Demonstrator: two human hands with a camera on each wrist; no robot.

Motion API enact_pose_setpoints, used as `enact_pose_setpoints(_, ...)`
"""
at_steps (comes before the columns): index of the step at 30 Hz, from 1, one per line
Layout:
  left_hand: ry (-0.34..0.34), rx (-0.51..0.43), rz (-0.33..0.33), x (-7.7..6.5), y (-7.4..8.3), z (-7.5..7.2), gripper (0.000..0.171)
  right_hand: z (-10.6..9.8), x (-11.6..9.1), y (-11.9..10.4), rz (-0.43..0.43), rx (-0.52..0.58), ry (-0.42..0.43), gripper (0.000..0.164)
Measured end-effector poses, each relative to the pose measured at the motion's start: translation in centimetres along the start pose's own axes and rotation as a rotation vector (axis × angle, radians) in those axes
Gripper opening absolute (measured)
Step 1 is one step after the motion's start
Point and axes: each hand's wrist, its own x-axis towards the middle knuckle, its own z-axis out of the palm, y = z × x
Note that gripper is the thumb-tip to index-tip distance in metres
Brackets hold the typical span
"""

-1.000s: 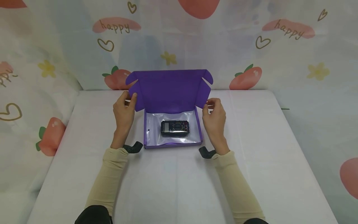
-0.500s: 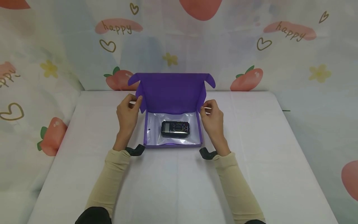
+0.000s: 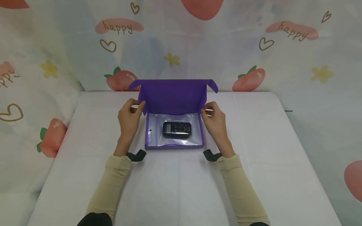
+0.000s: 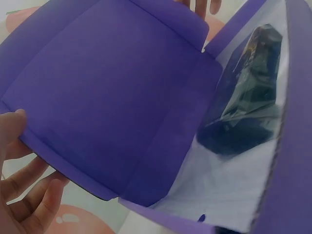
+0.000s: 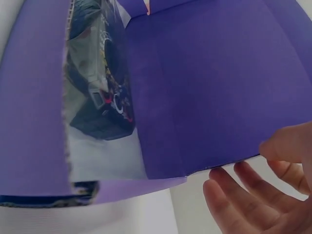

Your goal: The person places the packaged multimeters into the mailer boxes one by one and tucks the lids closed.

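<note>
A purple cardboard box (image 3: pixel 147 131) lies on the table, its lid (image 3: pixel 173 95) raised and leaning back from the hinge. Inside, a black multimeter (image 3: pixel 177 130) in a clear plastic bag (image 3: pixel 154 138) rests on the box floor. My left hand (image 3: pixel 128 117) pinches the lid's left side flap, thumb on the inner face and fingers behind, as the left wrist view shows. On the other side, my right hand (image 3: pixel 215 119) pinches the right side flap (image 5: pixel 219 163) between thumb and fingers. Neither hand touches the multimeter.
A white cloth covers the table (image 3: pixel 181 185). Behind the table hangs a printed backdrop (image 3: pixel 198 47) with fruit, hearts and flowers. Black wrist camera mounts (image 3: pixel 137 155) stick out inward from both wrists beside the box's front corners.
The lid's top edge has come down and its side flaps have folded inward, both hands moving with them. The box and multimeter have stayed in place.
</note>
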Motion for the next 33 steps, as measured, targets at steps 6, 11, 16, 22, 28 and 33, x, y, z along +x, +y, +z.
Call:
enact_pose_setpoints(6,0.000,0.022,-0.005,-1.1,0.0,0.3,0.030,-0.2,-0.4,0.5,-0.016,-0.002,-0.054,0.015)
enact_pose_setpoints(11,-0.009,0.009,-0.004,-1.8,-0.2,0.5,0.032,-0.5,-0.5,0.9,-0.031,0.005,-0.105,0.017)
enact_pose_setpoints(16,-0.082,-0.076,0.016,-2.1,-0.8,0.2,0.032,-0.9,-0.4,1.3,-0.019,0.034,-0.178,0.019)
enact_pose_setpoints(22,-0.277,-0.267,-0.007,-1.7,-1.9,-1.3,0.029,-1.7,-0.1,2.3,0.035,0.150,-0.286,0.026)
enact_pose_setpoints(28,-0.423,-0.406,-0.107,-0.8,-2.0,-2.9,0.043,-2.9,0.5,2.5,0.099,0.298,-0.371,0.034)
enact_pose_setpoints(33,-0.541,-0.438,-0.191,0.0,-1.5,-3.9,0.061,-4.3,1.3,2.7,0.092,0.384,-0.503,0.061)
